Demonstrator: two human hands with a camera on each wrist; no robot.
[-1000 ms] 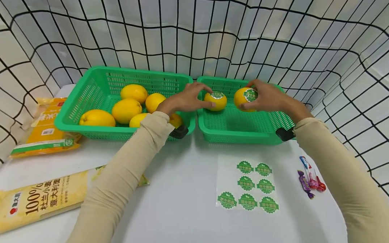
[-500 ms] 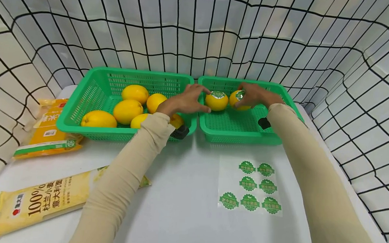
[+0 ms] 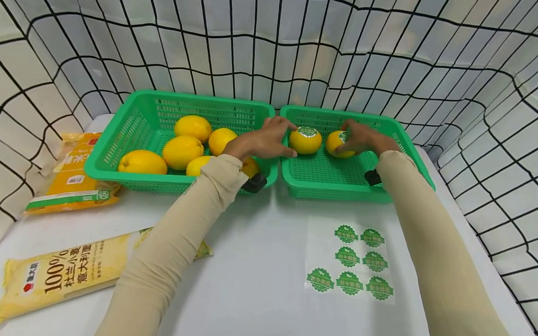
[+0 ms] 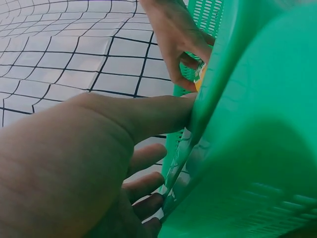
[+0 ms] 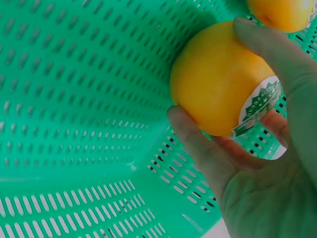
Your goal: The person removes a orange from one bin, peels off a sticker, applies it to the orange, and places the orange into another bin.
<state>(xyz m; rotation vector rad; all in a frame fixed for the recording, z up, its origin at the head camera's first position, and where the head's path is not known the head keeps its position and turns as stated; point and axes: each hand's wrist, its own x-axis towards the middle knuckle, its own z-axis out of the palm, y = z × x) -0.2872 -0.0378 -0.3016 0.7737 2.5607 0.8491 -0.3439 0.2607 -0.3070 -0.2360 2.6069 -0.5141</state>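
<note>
The right hand (image 3: pixel 364 138) pinches a stickered fruit (image 5: pixel 213 74) inside the right basket (image 3: pixel 336 178). The left hand (image 3: pixel 270 139), spread, is at its left edge.

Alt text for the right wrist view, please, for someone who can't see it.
A right hand holds a round yellow fruit bearing a jagged-edged green-and-white sticker inside a green perforated plastic basket. A second yellow fruit is cut off at the upper right corner.
</note>
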